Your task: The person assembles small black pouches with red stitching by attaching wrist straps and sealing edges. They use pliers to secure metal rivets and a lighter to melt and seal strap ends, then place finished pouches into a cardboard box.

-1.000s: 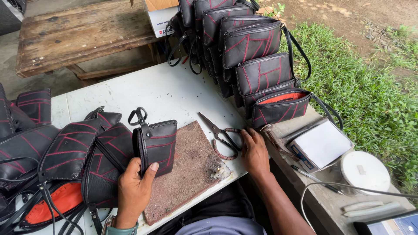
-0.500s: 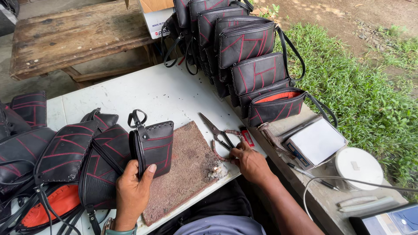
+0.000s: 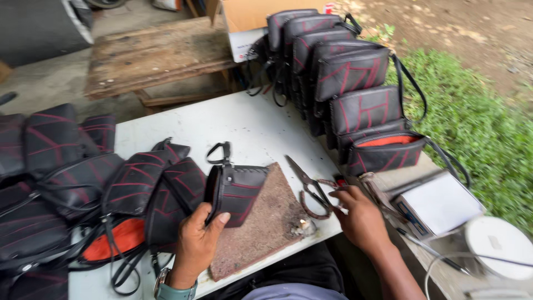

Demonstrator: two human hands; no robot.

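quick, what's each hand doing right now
Left hand: closed on a small black bag, held upright.
Right hand: at the scissors handles; grip cannot be told.

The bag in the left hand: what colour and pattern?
Black bag with thin red lines, seen in the head view.

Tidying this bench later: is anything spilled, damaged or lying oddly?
Little stands out: a small heap of scraps sits on the worn brown board, whose corner overhangs the white table edge.

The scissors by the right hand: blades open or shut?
Shut. The scissors lie flat on the white table, blades together in one point, with the right hand at their handles.
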